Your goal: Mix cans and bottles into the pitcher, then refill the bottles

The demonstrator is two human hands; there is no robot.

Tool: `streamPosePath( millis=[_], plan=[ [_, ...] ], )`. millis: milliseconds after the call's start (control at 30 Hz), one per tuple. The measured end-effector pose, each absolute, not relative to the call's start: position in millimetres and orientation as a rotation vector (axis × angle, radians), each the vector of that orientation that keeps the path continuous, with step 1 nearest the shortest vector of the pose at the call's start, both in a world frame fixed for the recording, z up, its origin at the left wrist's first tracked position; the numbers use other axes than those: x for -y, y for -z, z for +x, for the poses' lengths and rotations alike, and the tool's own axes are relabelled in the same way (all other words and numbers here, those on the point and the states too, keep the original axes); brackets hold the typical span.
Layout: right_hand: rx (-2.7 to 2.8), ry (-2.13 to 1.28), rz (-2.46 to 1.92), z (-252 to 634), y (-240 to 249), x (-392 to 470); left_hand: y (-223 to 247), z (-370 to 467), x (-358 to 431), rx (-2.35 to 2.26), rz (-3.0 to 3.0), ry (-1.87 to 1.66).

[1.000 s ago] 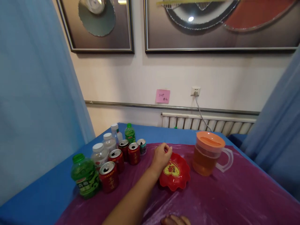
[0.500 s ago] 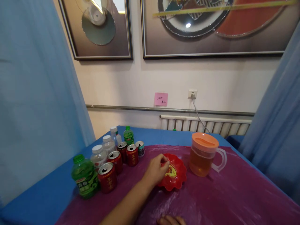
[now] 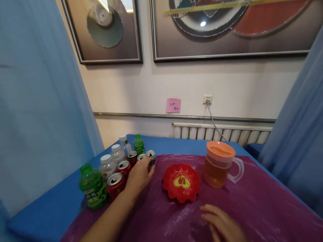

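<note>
My left hand reaches over the purple sheet to the row of cans. Its thumb and fingers are apart, with the fingertips at the near side of a small white-topped can; whether they touch it I cannot make out. Red drink cans stand beside that hand and wrist, one mostly hidden behind it. My right hand is low at the right, a bit blurred, fingers stretched out and holding nothing. Between the hands sits a red scalloped dish with a yellow heart print in its middle.
A lidded pitcher of amber liquid stands right of the dish. Green bottles and clear white-capped bottles line the left. A purple sheet covers the blue table; blue curtains hang at both sides.
My left hand has moved left from the red dish to the small can. My right hand has come up and rightward from the bottom edge. The dish now shows fully.
</note>
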State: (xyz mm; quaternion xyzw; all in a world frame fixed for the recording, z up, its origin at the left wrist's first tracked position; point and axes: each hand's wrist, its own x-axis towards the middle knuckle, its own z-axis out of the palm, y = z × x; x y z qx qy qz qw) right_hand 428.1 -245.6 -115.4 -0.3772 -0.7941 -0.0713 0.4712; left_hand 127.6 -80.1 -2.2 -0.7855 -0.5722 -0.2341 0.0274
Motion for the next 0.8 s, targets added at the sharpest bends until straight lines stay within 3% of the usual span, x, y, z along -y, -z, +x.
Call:
streamPosePath(
  millis=[200, 400, 800],
  plan=[
    [1.814, 0.099, -0.958, 447.4, 104.5, 240.4, -17.8, 116.9, 59.1, 1.758, -2.325, 0.436],
    [1.796, 0.048, -0.977, 444.2, 122.4, 238.1, -18.5, 117.6, 23.3, 1.743, -2.332, 0.298],
    [1.809, 0.018, -0.954, 442.2, 112.6, 237.9, -14.5, 152.3, -35.8, 1.828, -2.326, -0.203]
  ],
)
